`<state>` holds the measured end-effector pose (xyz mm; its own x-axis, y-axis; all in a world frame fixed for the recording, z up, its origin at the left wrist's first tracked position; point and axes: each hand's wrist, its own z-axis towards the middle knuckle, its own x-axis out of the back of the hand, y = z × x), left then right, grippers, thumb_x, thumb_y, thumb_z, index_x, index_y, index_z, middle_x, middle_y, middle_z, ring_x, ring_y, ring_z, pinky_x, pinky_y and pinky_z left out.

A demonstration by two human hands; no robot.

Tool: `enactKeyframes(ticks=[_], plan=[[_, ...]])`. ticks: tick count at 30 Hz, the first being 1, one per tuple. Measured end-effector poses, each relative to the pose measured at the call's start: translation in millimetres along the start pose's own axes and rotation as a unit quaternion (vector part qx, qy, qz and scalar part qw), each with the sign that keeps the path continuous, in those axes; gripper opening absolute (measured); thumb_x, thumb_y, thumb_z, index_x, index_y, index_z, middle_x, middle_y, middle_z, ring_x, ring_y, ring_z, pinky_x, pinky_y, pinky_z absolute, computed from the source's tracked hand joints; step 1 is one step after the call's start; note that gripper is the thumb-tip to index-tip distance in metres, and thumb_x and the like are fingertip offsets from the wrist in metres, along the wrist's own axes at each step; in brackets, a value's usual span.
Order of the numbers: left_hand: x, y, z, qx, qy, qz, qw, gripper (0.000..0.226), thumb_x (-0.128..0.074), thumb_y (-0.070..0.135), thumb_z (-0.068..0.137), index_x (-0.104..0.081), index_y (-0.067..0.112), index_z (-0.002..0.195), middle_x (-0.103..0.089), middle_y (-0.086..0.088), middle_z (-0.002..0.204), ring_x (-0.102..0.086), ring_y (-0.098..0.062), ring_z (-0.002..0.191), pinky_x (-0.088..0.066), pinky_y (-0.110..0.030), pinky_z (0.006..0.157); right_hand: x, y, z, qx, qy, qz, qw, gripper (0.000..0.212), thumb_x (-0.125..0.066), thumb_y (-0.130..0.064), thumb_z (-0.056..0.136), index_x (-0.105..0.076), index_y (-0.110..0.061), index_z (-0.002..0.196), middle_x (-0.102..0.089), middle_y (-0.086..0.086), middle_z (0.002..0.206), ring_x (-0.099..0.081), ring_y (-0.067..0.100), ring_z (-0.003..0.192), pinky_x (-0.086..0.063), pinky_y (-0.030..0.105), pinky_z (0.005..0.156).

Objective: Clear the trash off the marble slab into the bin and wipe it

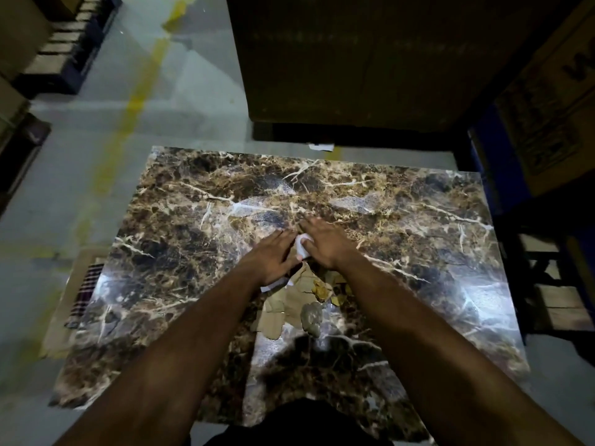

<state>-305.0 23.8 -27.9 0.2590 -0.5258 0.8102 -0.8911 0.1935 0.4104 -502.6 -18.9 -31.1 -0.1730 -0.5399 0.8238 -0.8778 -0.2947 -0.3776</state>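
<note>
Lying under both hands (299, 249), seemingly: trash (289, 304).

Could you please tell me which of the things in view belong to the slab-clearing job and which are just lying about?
Part of the job:
marble slab
white paper between the left hand and right hand
brown cardboard scraps
dry leaves
grey crumpled lump

Just lying about:
large cardboard box beyond the slab
checked cloth at the slab's left edge
white scrap on the floor
</note>
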Motion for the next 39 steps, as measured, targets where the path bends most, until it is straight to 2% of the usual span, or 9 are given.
enactKeyframes(ticks=[4, 9, 12, 18, 23, 26, 30, 35, 39], plan=[[-3, -1, -32, 0.041, 0.035, 0.027, 0.998, 0.092, -0.024, 0.083, 0.088, 0.003, 0.033, 0.161, 0.008, -0.001, 0.170, 0.006, -0.030, 0.155, -0.007, -0.056, 0.124, 0, 6, -39, -0.008, 0.019, 0.059, 0.998, 0.067, -0.035, -0.063, 0.098, -0.019, -0.041, 0.159, -0.010, -0.003, 0.170, -0.008, 0.035, 0.154, -0.015, 0.062, 0.120], [-13, -16, -88, 0.106, 0.000, -0.006, 0.994, 0.134, -0.035, 0.106, 0.052, 0.014, 0.039, 0.158, 0.013, -0.006, 0.168, 0.005, -0.039, 0.152, -0.013, -0.064, 0.118, -1, 28, -91, -0.184, 0.056, 0.097, 0.976, 0.082, -0.047, -0.073, 0.091, -0.016, -0.039, 0.159, -0.008, 0.009, 0.168, -0.014, 0.044, 0.150, -0.023, 0.066, 0.116], [-29, -28, -107, 0.100, -0.015, 0.011, 0.995, 0.152, -0.046, 0.108, 0.036, 0.025, 0.042, 0.152, 0.019, -0.002, 0.167, 0.012, -0.035, 0.153, -0.011, -0.065, 0.118, -19, 22, -107, -0.246, 0.042, 0.115, 0.962, 0.094, -0.043, -0.079, 0.089, -0.004, -0.033, 0.161, 0.003, 0.010, 0.170, -0.003, 0.044, 0.153, -0.013, 0.067, 0.117], [-61, -21, -107, 0.085, 0.012, -0.004, 0.996, 0.156, -0.054, 0.106, 0.037, 0.027, 0.039, 0.153, 0.030, -0.003, 0.164, 0.020, -0.033, 0.153, 0.000, -0.062, 0.122, -56, -10, -101, -0.181, 0.040, 0.140, 0.973, 0.102, -0.046, -0.081, 0.085, 0.009, -0.039, 0.159, 0.021, 0.003, 0.167, 0.021, 0.043, 0.151, 0.014, 0.067, 0.117], [-54, -32, -111, 0.069, 0.002, 0.043, 0.997, 0.164, -0.055, 0.106, 0.031, 0.026, 0.034, 0.155, 0.028, -0.006, 0.165, 0.022, -0.032, 0.152, 0.003, -0.060, 0.122, -28, 3, -96, -0.132, 0.065, 0.113, 0.983, 0.112, -0.060, -0.081, 0.078, 0.009, -0.042, 0.158, 0.016, 0.002, 0.169, 0.010, 0.041, 0.153, -0.001, 0.070, 0.116], [-51, -29, -104, 0.074, -0.006, 0.064, 0.995, 0.161, -0.064, 0.098, 0.040, 0.020, 0.026, 0.158, 0.021, -0.005, 0.167, 0.018, -0.029, 0.154, 0.002, -0.055, 0.123, -10, 4, -82, -0.091, 0.000, 0.067, 0.994, 0.129, -0.073, -0.079, 0.066, 0.010, -0.044, 0.157, 0.015, 0.001, 0.169, 0.008, 0.043, 0.152, -0.009, 0.076, 0.115], [-38, -15, -82, 0.066, 0.024, 0.049, 0.996, 0.156, -0.075, 0.086, 0.047, 0.013, 0.023, 0.160, 0.011, -0.001, 0.169, 0.012, -0.025, 0.155, 0.000, -0.049, 0.123, -12, -13, -72, -0.042, -0.097, 0.010, 0.994, 0.146, -0.083, -0.076, 0.053, 0.016, -0.047, 0.155, 0.023, 0.000, 0.167, 0.024, 0.048, 0.148, 0.005, 0.077, 0.109], [-24, -15, -75, 0.056, 0.020, 0.058, 0.996, 0.164, -0.076, 0.088, 0.037, 0.021, 0.031, 0.157, 0.021, -0.004, 0.167, 0.016, -0.032, 0.153, 0.003, -0.054, 0.122, -10, -6, -86, -0.035, -0.072, -0.008, 0.997, 0.153, -0.085, -0.078, 0.044, 0.024, -0.056, 0.148, 0.030, 0.001, 0.165, 0.022, 0.047, 0.149, 0.001, 0.080, 0.108], [-16, -27, -72, 0.025, -0.012, 0.109, 0.994, 0.166, -0.073, 0.092, 0.031, 0.029, 0.040, 0.151, 0.024, -0.006, 0.166, 0.017, -0.038, 0.152, 0.005, -0.057, 0.120, -18, 4, -102, -0.024, -0.089, -0.062, 0.994, 0.163, -0.087, -0.077, 0.037, 0.044, -0.058, 0.132, 0.043, 0.004, 0.154, 0.033, 0.046, 0.144, 0.003, 0.083, 0.107]])
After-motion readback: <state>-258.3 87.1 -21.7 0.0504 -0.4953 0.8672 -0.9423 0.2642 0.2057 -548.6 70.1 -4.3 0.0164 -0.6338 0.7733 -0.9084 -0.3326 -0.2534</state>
